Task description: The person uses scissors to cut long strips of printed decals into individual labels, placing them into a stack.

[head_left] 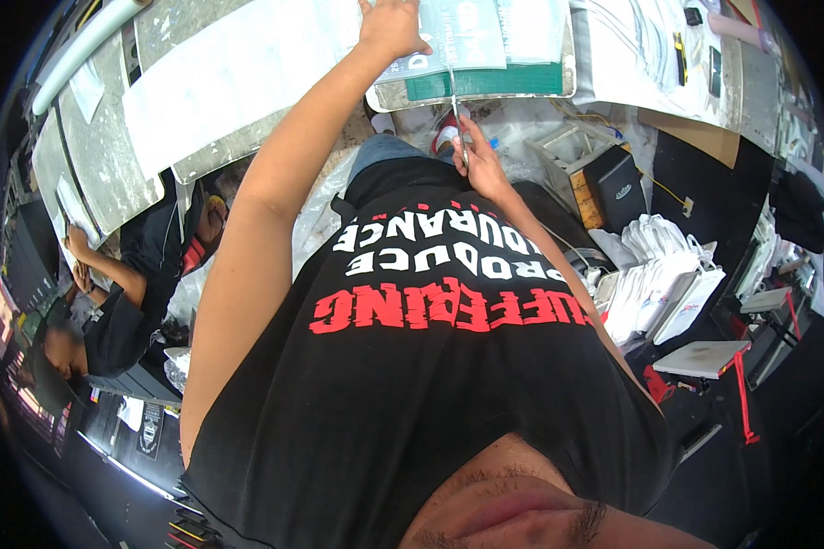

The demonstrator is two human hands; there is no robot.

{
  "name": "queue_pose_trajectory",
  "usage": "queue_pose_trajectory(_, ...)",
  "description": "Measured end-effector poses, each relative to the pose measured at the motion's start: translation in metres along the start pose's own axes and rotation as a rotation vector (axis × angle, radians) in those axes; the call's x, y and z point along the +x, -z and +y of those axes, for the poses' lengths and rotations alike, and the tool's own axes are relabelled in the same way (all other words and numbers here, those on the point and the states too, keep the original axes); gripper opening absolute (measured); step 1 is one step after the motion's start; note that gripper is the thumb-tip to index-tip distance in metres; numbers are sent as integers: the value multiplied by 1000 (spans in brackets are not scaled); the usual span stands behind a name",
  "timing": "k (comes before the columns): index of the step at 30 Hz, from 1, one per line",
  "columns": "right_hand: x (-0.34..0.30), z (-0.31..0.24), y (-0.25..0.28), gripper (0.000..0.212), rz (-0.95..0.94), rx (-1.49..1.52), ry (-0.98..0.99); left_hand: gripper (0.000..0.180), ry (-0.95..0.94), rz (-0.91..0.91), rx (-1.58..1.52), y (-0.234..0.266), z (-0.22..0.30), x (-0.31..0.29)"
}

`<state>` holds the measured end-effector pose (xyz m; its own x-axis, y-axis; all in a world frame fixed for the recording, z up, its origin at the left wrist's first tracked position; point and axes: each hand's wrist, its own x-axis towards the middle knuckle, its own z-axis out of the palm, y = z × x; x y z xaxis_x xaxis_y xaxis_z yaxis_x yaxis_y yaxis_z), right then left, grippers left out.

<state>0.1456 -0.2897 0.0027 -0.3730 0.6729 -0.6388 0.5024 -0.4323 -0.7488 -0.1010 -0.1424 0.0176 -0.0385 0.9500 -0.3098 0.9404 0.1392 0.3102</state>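
Note:
On the table, my left hand [394, 29] lies over the printed translucent sheet [471, 37], fingers spread and thumb out to the right; its fingertips run off the top of the picture. My right hand [482, 165], just off the near table edge, is closed around slim metal scissors [456, 96]. Their long narrow blades point away from me and reach over the sheet's near side. Beneath the sheet, a green cutting mat [522, 82] shows along the table's front. How the blades meet the sheet is too small to tell.
A long white sheet [220, 87] covers the table at left. White material [632, 55], with a yellow-and-black cutter [679, 57], lies at right. Below stand a black box [616, 188] and stacked white bags [655, 284]. A co-worker [110, 320] works at far left.

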Motion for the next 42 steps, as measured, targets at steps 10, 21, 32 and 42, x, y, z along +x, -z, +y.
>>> queue_pose_trajectory(10, 2, -2, -3, 60, 1, 198, -59, 90, 4, -4, 3, 2, 1, 0)
queue_pose_trajectory(21, -6, -14, 3, 58, 15, 376, -103, 80, -27, 26, -18, -7, -7, 8)
queue_pose_trajectory(32, -7, -9, 2, 63, 7, 402, -117, 75, -50, 164, 97, -26, -15, 9)
queue_pose_trajectory(42, 11, -8, 0, 53, 48, 428, -89, 74, -56, 173, 86, -23, -11, 7)
